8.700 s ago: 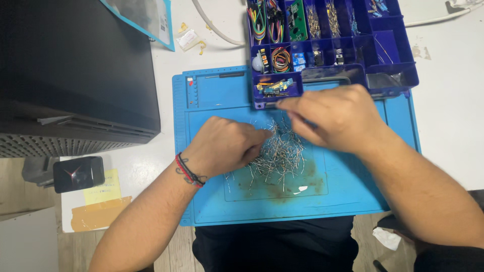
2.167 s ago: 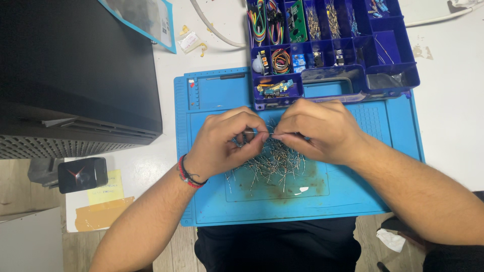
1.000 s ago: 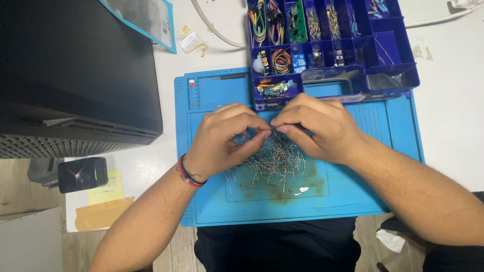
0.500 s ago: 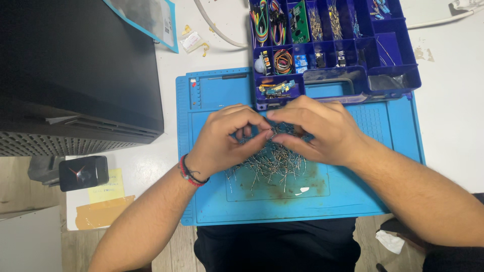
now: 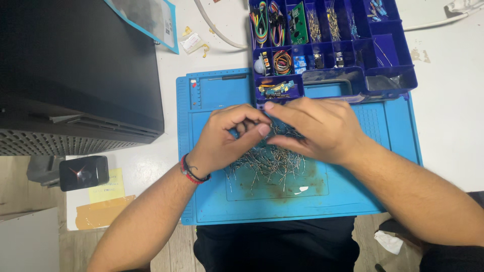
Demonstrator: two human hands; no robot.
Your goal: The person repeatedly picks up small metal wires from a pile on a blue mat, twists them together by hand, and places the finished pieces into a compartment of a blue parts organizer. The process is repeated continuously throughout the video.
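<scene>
Both hands meet over a heap of thin wire-legged components [image 5: 267, 163] lying on a blue work mat [image 5: 212, 201]. The left hand [image 5: 227, 138] is curled, its thumb and forefinger pinched together at the fingertips [image 5: 262, 129]; the right hand [image 5: 315, 128] lies just beside it, fingers bent and reaching across so that its forefinger tip touches the left hand's knuckles. Something small seems to be nipped between the two sets of fingertips (too small and too covered to tell what, most likely one of the pieces from the heap), so I cannot tell for certain what either hand has hold of. The heap spreads directly under and just below both palms, touching the mat, with a brownish stained patch of the mat beneath it.

On the left wrist sits a red and black band [image 5: 190, 171]. Just beyond the fingertips, touching the far edge of the mat, stands a dark blue compartment box [image 5: 398, 83] holding coiled coloured jumper wires [image 5: 267, 22], a green circuit board [image 5: 298, 16] and other small parts. Well out to the left of the left hand is a large black case [image 5: 75, 70], with a small black device [image 5: 83, 172] near the left forearm.
</scene>
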